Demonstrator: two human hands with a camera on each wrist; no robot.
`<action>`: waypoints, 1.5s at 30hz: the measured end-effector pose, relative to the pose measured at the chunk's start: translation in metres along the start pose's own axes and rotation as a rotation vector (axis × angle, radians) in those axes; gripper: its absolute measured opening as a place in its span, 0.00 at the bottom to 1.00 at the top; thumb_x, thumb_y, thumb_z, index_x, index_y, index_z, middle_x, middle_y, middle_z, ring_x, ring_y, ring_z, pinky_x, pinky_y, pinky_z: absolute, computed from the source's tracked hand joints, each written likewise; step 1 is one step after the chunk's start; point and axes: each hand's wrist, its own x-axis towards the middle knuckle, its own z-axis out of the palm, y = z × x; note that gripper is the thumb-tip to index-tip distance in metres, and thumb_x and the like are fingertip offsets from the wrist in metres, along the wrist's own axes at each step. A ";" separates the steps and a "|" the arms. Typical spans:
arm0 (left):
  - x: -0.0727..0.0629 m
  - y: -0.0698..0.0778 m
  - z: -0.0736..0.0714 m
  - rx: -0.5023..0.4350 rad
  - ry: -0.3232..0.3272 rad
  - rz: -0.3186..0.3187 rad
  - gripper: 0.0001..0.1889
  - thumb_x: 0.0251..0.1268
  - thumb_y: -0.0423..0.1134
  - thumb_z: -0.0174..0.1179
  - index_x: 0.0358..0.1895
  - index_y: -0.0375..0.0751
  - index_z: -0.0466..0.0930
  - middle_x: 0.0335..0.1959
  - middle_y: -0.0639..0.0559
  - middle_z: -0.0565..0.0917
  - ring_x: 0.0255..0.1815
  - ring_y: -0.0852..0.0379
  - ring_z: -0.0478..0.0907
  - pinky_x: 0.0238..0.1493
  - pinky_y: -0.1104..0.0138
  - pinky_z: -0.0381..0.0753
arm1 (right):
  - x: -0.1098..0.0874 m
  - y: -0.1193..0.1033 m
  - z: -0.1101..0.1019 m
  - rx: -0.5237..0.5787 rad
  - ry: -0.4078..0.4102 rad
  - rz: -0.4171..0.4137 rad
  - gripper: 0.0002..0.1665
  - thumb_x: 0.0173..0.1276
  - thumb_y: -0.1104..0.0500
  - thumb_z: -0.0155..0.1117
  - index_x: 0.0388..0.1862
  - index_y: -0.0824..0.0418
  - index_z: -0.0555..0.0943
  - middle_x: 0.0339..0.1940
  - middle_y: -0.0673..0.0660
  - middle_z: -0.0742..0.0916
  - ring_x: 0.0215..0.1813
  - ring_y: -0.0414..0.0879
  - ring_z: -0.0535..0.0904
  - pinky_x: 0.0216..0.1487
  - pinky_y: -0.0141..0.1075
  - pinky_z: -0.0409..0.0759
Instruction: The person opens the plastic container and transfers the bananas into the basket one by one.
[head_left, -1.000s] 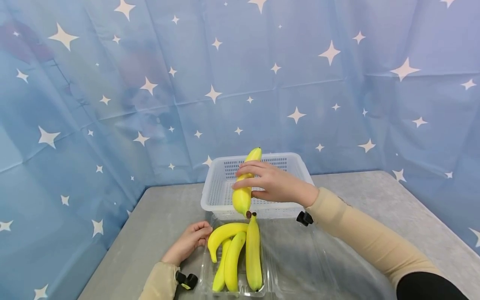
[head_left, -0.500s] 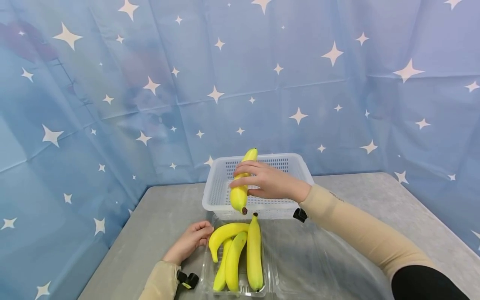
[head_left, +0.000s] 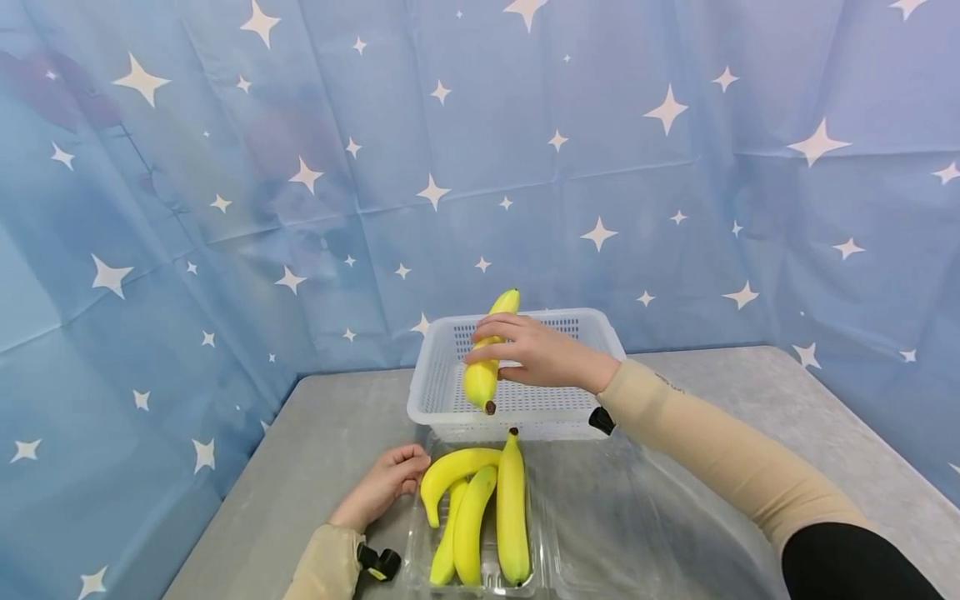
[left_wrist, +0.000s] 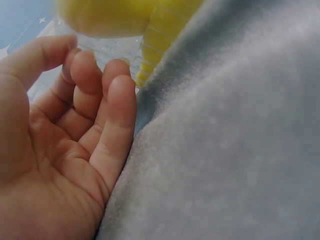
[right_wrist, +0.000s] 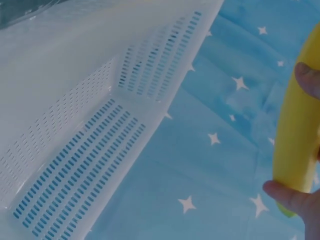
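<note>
In the head view my right hand (head_left: 543,354) grips a yellow banana (head_left: 482,383) from above, over the white perforated basket (head_left: 427,408). The banana is tilted, its brown stem end toward me. At the right wrist view's right edge, the same banana (right_wrist: 295,135) lies between my fingers. My left hand (head_left: 384,483) pinches the upper left edge of a clear plastic container (head_left: 536,575). Its thumb and forefinger (left_wrist: 60,50) meet there in the left wrist view. Several bananas lie inside this container: one curved banana (head_left: 453,467) crosses its top, one long banana (head_left: 512,517) lies rightmost.
The container's clear lid (head_left: 607,533) lies folded out to the right on the grey table (head_left: 712,392). A blue star-patterned cloth (head_left: 480,167) hangs behind the table and along its sides. The basket stands just beyond the container.
My right hand has drawn the held banana a little up and farther from the container, over the basket. The left hand stays at the container's edge.
</note>
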 end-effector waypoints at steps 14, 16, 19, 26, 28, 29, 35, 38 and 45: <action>0.002 -0.003 0.001 0.011 0.008 0.020 0.09 0.74 0.40 0.52 0.33 0.41 0.75 0.26 0.52 0.77 0.25 0.59 0.76 0.32 0.67 0.79 | 0.002 0.012 0.005 -0.004 -0.001 0.021 0.29 0.56 0.64 0.75 0.58 0.53 0.80 0.56 0.57 0.80 0.63 0.54 0.71 0.63 0.47 0.70; 0.002 -0.003 0.000 0.007 0.012 0.018 0.09 0.73 0.40 0.53 0.33 0.41 0.76 0.27 0.52 0.77 0.25 0.59 0.76 0.32 0.67 0.79 | 0.002 0.012 0.006 -0.008 -0.003 0.032 0.29 0.57 0.63 0.75 0.58 0.52 0.79 0.57 0.57 0.79 0.64 0.54 0.71 0.63 0.47 0.70; 0.001 -0.003 0.001 0.005 0.016 0.011 0.09 0.72 0.40 0.55 0.33 0.41 0.76 0.27 0.52 0.78 0.25 0.59 0.76 0.32 0.67 0.79 | 0.002 0.012 0.008 -0.024 -0.012 0.063 0.29 0.58 0.62 0.74 0.60 0.52 0.78 0.57 0.56 0.79 0.64 0.52 0.71 0.63 0.45 0.71; 0.001 -0.004 0.003 -0.003 0.012 -0.004 0.09 0.71 0.40 0.55 0.32 0.42 0.76 0.26 0.52 0.77 0.24 0.59 0.75 0.31 0.67 0.79 | -0.003 0.011 0.013 -0.104 -0.032 0.150 0.32 0.57 0.59 0.76 0.61 0.49 0.77 0.56 0.55 0.80 0.61 0.51 0.73 0.55 0.46 0.76; 0.002 -0.004 0.003 -0.002 0.018 -0.006 0.09 0.72 0.40 0.55 0.32 0.42 0.75 0.26 0.52 0.77 0.24 0.59 0.75 0.31 0.67 0.79 | -0.004 0.011 0.014 -0.138 -0.039 0.154 0.33 0.56 0.57 0.76 0.61 0.48 0.76 0.56 0.54 0.81 0.60 0.51 0.74 0.53 0.47 0.75; 0.002 -0.004 0.003 -0.001 0.021 -0.008 0.09 0.72 0.40 0.55 0.32 0.42 0.75 0.26 0.52 0.77 0.24 0.59 0.75 0.31 0.67 0.79 | -0.004 0.011 0.015 -0.151 -0.041 0.152 0.33 0.55 0.56 0.77 0.61 0.47 0.76 0.56 0.54 0.81 0.60 0.51 0.74 0.52 0.47 0.75; 0.002 -0.004 0.002 0.001 0.032 -0.008 0.09 0.71 0.40 0.55 0.32 0.42 0.75 0.26 0.52 0.77 0.24 0.59 0.75 0.30 0.67 0.79 | -0.002 0.012 0.016 -0.194 -0.051 0.132 0.34 0.54 0.54 0.78 0.61 0.46 0.77 0.55 0.52 0.81 0.59 0.49 0.74 0.50 0.47 0.70; 0.002 -0.004 0.001 0.003 0.036 -0.006 0.09 0.71 0.40 0.55 0.32 0.42 0.75 0.26 0.52 0.77 0.24 0.59 0.75 0.30 0.67 0.78 | -0.001 0.014 0.016 -0.211 -0.065 0.130 0.34 0.54 0.54 0.78 0.61 0.45 0.77 0.55 0.51 0.80 0.60 0.47 0.73 0.50 0.47 0.68; 0.002 -0.003 0.000 -0.002 0.040 -0.008 0.09 0.71 0.41 0.56 0.32 0.42 0.76 0.26 0.53 0.77 0.24 0.59 0.75 0.30 0.67 0.79 | 0.000 0.016 0.017 -0.230 -0.081 0.130 0.33 0.55 0.53 0.77 0.61 0.45 0.77 0.55 0.50 0.81 0.59 0.46 0.73 0.51 0.47 0.68</action>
